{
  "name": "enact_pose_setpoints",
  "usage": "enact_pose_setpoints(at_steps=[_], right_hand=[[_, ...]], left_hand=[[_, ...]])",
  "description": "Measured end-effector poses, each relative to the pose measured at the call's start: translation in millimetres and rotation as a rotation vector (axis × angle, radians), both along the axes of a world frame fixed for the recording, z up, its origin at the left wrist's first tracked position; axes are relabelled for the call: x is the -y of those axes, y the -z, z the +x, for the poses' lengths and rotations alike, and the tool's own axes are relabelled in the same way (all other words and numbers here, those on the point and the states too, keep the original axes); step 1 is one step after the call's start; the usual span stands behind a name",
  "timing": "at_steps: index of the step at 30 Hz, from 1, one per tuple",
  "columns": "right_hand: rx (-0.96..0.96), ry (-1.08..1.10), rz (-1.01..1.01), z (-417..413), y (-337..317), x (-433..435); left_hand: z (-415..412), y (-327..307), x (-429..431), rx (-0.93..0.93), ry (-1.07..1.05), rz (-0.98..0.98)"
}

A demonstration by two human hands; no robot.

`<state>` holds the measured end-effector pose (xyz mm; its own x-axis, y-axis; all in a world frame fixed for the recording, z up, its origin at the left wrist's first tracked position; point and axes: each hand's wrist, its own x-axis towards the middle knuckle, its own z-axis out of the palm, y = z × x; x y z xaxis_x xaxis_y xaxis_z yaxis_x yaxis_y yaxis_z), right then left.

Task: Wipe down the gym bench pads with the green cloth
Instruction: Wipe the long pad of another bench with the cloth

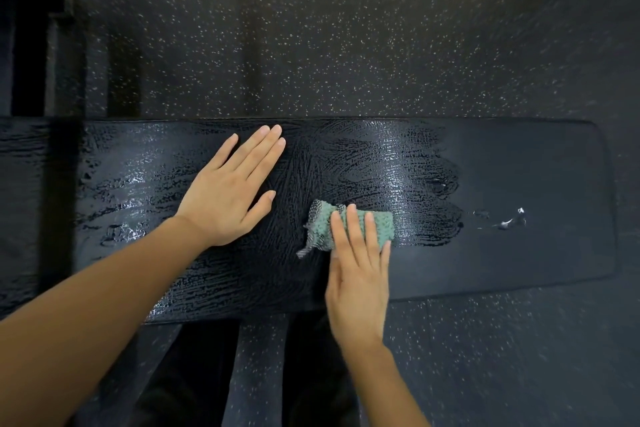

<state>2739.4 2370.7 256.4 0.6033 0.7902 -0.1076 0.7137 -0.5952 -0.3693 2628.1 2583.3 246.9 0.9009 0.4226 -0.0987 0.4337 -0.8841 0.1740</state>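
"Which step is this?"

"Mid-wipe. The right hand presses the green cloth on the bench pad with straight fingers. The left hand lies flat, holding nothing."

"Next?"

"Probably rightward, beyond the cloth, where it's dry with white specks."

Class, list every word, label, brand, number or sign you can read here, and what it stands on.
None: no text can be read.
The bench pad, the green cloth under the right hand, the left hand and the speckled floor bear no lettering.
The white flecks on the pad look like wet residue, not writing.
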Motion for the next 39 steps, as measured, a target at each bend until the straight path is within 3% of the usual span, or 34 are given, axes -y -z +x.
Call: enact_pose_setpoints(at_steps=[3,13,21,27,33,39], right_hand=[[0.019,-0.011,-0.003,27.9,1.7,21.0],[-0.043,0.412,0.087,28.9,2.1,20.1],[-0.05,0.098,0.02,-40.0,-1.9,6.2],[-0.004,-0.124,-0.08,-19.4,-6.9,27.3],[0.055,0.023,-0.079,22.8,-4.5,59.4],[-0.005,0.274,-0.01,19.8,0.3,61.7]], left_hand=[[-0.1,-0.1,1.0,0.004,-0.01,0.005],[0.6,2.3,5.3,0.001,-0.018,0.022],[3.0,1.6,19.9,0.008,-0.005,0.028],[1.6,1.1,28.7,-0.003,0.018,0.033],[1.3,1.9,28.8,0.002,0.018,0.021],[1.3,1.6,29.0,0.007,0.014,0.014]])
